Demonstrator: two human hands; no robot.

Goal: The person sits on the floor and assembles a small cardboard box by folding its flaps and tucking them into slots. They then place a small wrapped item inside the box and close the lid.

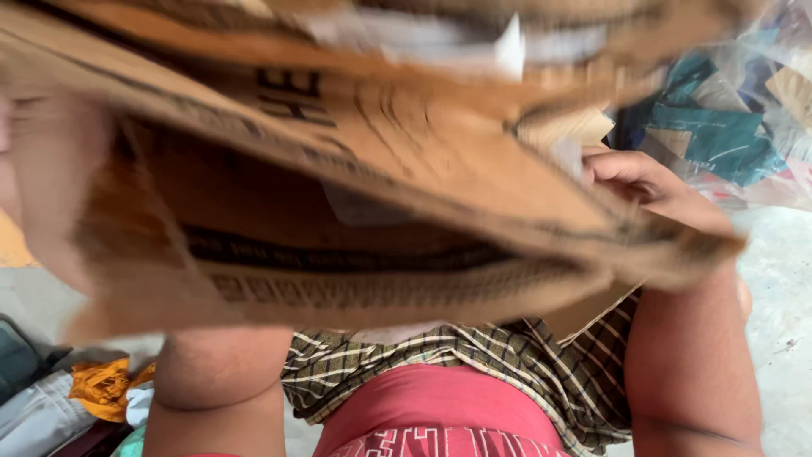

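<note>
Cardboard box (364, 169), brown, flattened and blurred by motion, fills most of the head view, raised at chest height between the person's two hands and tilted so its far edge rides higher than its near one. The right hand (643, 182) grips the sheet at its right edge, fingers curled over the upper face, evidently taking the weight on that side. The left hand (51, 178) shows only as a pale smear against the box's left end; it appears pressed to the cardboard, but how far its fingers are closed cannot be told. Holding both ends judged as the way to keep so wide and limp a sheet from folding. Dark printing runs in bands along the near flap and across the upper panel. A strip of pale tape (507, 42) clings to the far edge.

Below the box, near the camera, lie the person's checked cloth (474, 364) and red shirt (440, 415), with both forearms rising on either side. On the far right sits a clear plastic bag (736, 110) stuffed with teal and tan scraps, apart from the box. At the near left, an orange rag (101, 385) lies crumpled on the pale concrete floor (778, 296).
</note>
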